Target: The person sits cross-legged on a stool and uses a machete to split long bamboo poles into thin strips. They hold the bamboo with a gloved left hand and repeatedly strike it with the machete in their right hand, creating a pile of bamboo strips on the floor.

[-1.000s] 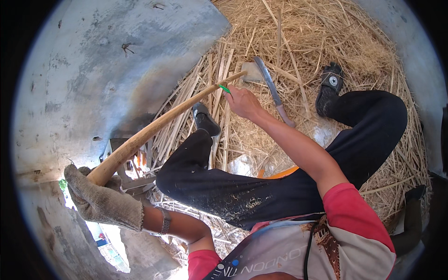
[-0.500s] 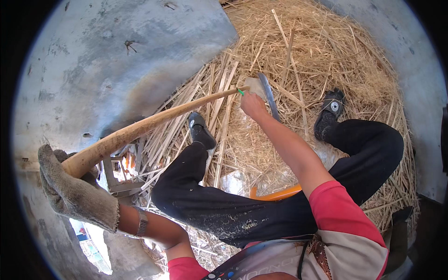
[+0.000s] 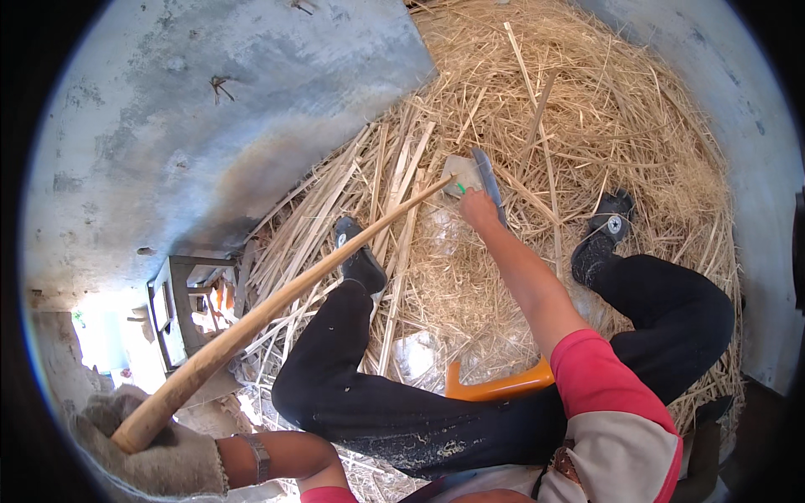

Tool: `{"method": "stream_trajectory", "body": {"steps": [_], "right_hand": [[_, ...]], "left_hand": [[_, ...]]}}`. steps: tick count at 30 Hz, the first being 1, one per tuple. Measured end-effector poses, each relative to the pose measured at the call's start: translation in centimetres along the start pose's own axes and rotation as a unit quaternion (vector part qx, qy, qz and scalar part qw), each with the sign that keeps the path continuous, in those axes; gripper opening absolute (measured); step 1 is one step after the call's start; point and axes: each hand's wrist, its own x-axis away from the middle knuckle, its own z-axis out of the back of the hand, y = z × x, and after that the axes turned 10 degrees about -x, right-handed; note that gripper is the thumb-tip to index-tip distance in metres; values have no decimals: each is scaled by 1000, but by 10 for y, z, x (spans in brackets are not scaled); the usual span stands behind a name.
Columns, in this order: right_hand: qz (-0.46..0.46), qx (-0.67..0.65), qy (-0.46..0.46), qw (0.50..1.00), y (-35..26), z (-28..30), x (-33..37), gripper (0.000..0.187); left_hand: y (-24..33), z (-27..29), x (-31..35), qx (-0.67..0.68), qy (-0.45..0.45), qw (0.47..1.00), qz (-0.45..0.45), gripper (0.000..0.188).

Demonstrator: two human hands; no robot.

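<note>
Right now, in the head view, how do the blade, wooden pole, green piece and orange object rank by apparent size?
Largest to smallest:
1. Wooden pole
2. Orange object, partly covered; nearness may enlarge it
3. Blade, partly hidden
4. Green piece, at the right hand

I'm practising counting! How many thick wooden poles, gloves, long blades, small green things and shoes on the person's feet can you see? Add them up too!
Thick wooden pole: 1
Glove: 1
Long blade: 1
Small green thing: 1
Shoes on the person's feet: 2
Total: 6
</note>
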Motion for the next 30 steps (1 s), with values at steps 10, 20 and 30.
{"method": "stream_trajectory", "body": {"steps": [10,20,30], "right_hand": [[-36,49,19,998,-5,-26,-33,26],[-109,-21,2,994,18,-23,-20,33],[115,-182,-16,976,-59,40,98,28]], "left_hand": [[-48,-5,-31,-103,-5,992,68,45],[-25,-16,-10,-117,-20,990,79,38],[-42,10,-12,114,-164,975,100,23]]}}
